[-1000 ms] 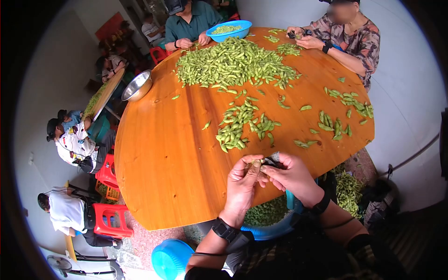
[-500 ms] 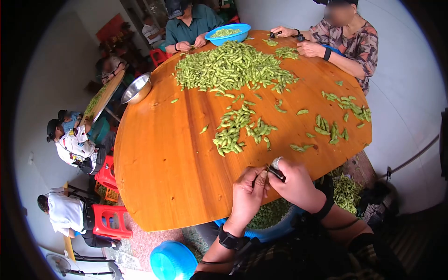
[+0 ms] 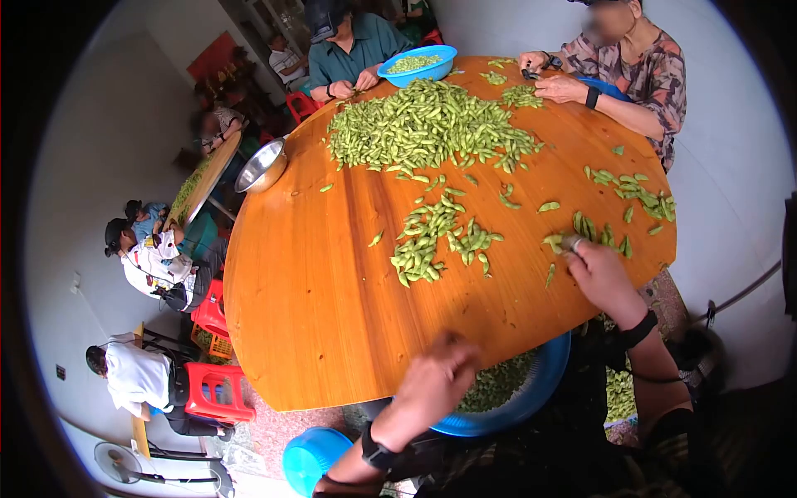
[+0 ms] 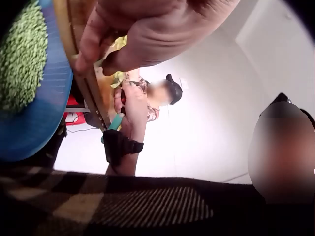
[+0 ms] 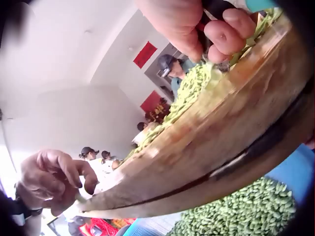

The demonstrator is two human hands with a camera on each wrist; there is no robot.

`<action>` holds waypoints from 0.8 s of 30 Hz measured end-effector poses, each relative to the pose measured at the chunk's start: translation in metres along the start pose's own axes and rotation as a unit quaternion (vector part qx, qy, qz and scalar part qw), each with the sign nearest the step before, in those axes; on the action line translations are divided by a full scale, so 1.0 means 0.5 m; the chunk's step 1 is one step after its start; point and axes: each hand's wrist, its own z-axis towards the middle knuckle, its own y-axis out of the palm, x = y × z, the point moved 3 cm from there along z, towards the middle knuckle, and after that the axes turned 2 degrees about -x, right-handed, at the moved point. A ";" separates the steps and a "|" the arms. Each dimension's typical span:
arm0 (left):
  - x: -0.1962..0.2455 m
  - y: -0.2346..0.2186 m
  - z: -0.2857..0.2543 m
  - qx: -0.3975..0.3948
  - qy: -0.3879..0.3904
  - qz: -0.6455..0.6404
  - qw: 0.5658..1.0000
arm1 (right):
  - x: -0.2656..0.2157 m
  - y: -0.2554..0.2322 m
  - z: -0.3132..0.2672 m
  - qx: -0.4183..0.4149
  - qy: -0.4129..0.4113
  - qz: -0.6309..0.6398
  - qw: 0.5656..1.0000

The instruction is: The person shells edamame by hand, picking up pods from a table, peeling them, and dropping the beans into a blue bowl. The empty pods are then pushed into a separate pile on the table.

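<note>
Right-wrist cam shows R hand w/ fingers curled round dk tool, hidden in head view.

Bright, pale light on the wall in the head view, a soft sheen across the far desk, and deep shadow at lower right! Black corners close round a bowed, fisheye frame. The left grip smears with motion. Over to the left wrist: white wall near blown out, sleeve sunk in darkness, faces masked by blur. Right wrist: hazy glare leftward, desk edge streaked and soft.
</note>
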 end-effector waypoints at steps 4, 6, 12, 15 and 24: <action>-0.068 -0.045 0.134 0.133 -0.073 0.197 0.969 | 0.025 -0.025 -0.006 -0.008 -0.034 -0.050 0.998; -0.127 -0.047 0.187 0.118 -0.086 0.258 0.955 | 0.016 -0.008 -0.021 -0.107 0.132 0.135 0.976; -0.130 -0.049 0.204 0.103 -0.070 0.285 0.950 | -0.053 0.047 -0.025 -0.174 0.189 0.316 0.914; -0.120 -0.020 0.186 0.108 -0.033 0.116 0.987 | -0.091 0.091 -0.004 -0.205 0.165 0.387 0.884; -0.107 0.034 0.175 0.035 0.005 -0.059 0.998 | -0.110 0.142 0.008 -0.235 0.223 0.427 0.844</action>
